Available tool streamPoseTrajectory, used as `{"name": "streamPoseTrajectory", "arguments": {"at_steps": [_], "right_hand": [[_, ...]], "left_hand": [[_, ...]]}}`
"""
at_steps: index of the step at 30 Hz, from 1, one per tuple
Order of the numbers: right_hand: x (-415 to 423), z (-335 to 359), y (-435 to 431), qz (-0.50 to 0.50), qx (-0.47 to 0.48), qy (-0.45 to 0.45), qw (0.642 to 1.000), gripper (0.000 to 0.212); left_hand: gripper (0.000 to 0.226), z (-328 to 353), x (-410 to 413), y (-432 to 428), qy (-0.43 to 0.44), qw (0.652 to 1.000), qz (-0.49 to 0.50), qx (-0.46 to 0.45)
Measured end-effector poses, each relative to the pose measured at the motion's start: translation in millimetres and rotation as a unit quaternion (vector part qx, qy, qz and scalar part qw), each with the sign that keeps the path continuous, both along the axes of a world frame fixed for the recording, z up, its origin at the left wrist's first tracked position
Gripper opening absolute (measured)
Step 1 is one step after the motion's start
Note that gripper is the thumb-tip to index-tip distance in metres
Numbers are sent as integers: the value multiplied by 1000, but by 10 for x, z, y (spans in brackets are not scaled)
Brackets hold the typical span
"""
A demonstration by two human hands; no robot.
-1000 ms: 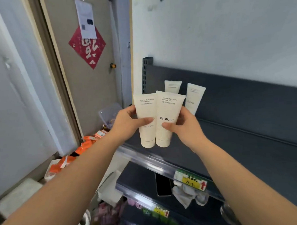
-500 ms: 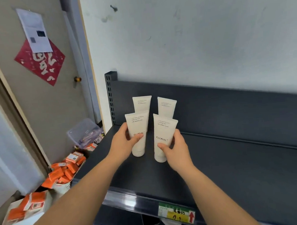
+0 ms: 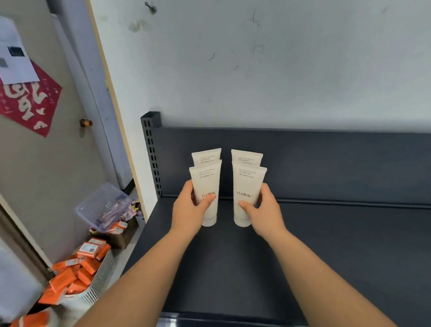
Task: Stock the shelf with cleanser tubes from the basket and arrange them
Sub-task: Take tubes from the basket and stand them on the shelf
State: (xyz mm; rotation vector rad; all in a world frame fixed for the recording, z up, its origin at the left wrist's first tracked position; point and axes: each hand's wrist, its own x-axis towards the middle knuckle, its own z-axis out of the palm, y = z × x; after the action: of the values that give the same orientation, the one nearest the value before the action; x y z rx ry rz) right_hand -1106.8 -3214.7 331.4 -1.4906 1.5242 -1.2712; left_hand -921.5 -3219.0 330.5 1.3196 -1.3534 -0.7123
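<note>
Now, L grip (image 3: 187,211) round front-L tube (image 3: 206,181), R grip (image 3: 266,210) round front-R tube (image 3: 247,184), prob. shelved

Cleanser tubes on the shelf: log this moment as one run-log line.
left hand grips front-left tube | right hand grips front-right tube | both upright on shelf | back-left tube and back-right tube behind them

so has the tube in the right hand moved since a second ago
Yes: the right-hand tube went in and down, from midair out front to standing on the shelf, directly before the rear right tube.
</note>
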Motion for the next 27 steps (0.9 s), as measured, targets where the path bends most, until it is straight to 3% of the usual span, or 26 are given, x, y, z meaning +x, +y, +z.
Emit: {"name": "streamPoseTrajectory", "arguments": {"at_steps": [5,8,12,16,22,27], "right_hand": [[14,6,65,-3,43,-42,998,47],[-44,-22,99,11,82,-29,996,51],[-147,-102,247,17,160,47,986,61],[-214,-63,427,51,153,158,974,58],[-266,92,842,187,89,400,893,44],[-378,153,1065,249,35,491,834,44]], "left_hand": [[42,-19,25,-13,-19,999,-23,40],[57,-26,65,45,-74,991,-59,97],[71,-48,99,281,-161,975,-73,132],[77,-5,96,546,-285,941,-70,168],[74,46,47,1104,-468,862,-59,186],[73,66,-45,1634,-505,837,8,212]]}}
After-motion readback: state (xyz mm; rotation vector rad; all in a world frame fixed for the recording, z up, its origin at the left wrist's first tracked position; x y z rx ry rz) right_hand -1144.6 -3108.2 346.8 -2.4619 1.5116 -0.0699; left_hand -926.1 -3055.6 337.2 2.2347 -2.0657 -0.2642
